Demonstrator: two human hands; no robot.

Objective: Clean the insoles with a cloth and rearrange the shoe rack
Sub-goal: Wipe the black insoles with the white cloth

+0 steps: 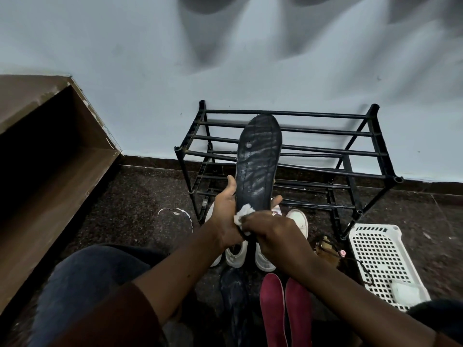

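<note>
The left sleeve [112, 316] is dark reddish-brown cloth, wide and loose, ending near the elbow. Of the right sleeve [448, 341] only a sliver of the same colour shows at the bottom corner. Below the sleeves the forearms [180, 266] are bare down to the left hand [224, 216] and right hand [269, 234], and the trousers [85, 279] are smooth dark blue-grey cloth, looking nearly black at the right knee [436, 313].

No text, label, brand or number can be read. The insole [258, 159] bears faint pale marks near its heel end, too blurred to tell whether they are letters.
</note>
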